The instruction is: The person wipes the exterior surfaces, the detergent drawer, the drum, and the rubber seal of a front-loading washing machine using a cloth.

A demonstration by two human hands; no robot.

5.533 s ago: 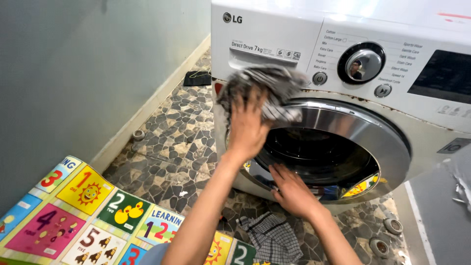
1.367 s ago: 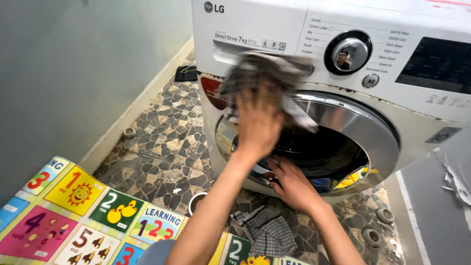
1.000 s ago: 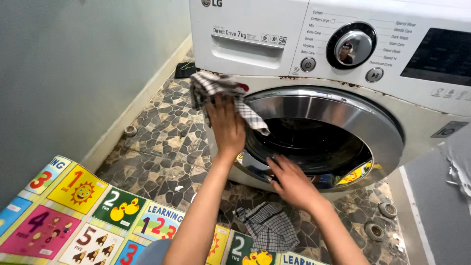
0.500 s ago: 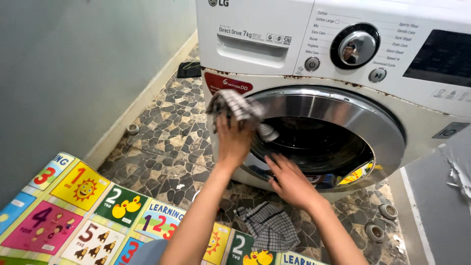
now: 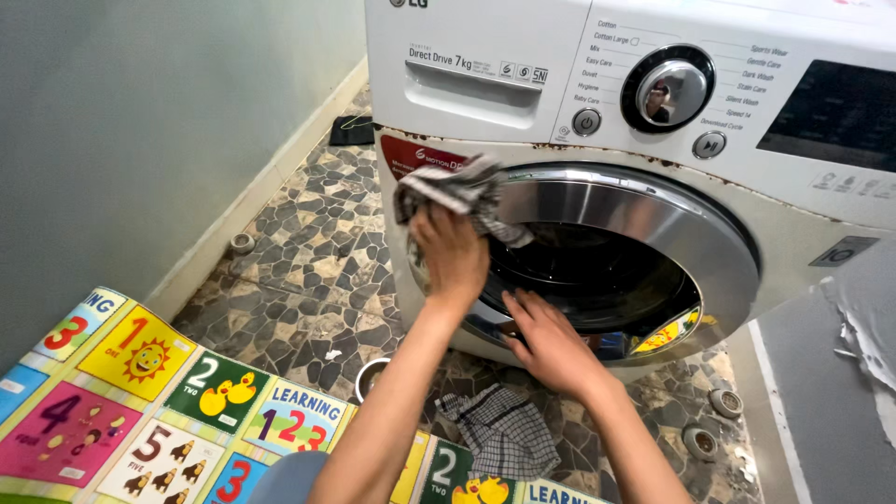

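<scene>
Down from the detergent drawer comes the left hand (image 5: 450, 254), clamping the checked cloth (image 5: 459, 192) against the chrome door ring (image 5: 644, 217), while the right hand (image 5: 551, 341), fingers spread, is bracing the lower rim.

Our two bare forearms, sleeveless to the elbow; left hand (image 5: 453, 252) and right hand (image 5: 551, 343) wear no gloves.

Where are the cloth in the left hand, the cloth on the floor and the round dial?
Checked cloth (image 5: 457, 191), head view: on the bunched fabric above the left hand's knuckles.
Floor cloth (image 5: 504, 431), head view: on the middle of the crumpled fabric.
Dial (image 5: 674, 91), head view: on its shiny centre.
</scene>
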